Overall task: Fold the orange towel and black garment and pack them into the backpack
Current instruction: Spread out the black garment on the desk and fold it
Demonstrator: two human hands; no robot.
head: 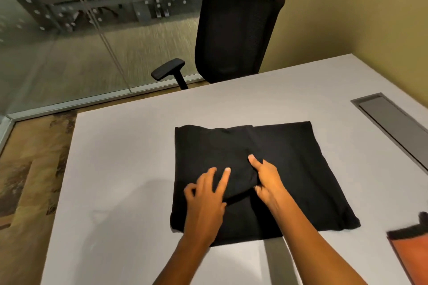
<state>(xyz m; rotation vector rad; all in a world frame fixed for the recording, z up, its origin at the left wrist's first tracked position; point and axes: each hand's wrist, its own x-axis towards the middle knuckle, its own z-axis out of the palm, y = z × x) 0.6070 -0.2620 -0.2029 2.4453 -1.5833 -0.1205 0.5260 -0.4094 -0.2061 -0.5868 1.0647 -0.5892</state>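
An office meeting room: a black mesh-backed swivel chair with padded armrest (234, 32) stands at a broad pale grey table (129, 146) with a recessed grey metal cable hatch (393, 122) (lid closed), beside a dotted frosted glass partition wall (81, 18) and patterned carpet (25, 180).

Left of my fingers (225, 174) and beyond them, the tabletop (120, 169) lies bare and open to passage. To the right, a recessed grey cable hatch (393, 127) interrupts the surface; nearer right, an orange towel (414, 254) occupies the edge. A black chair (236, 34) stands beyond the far edge.
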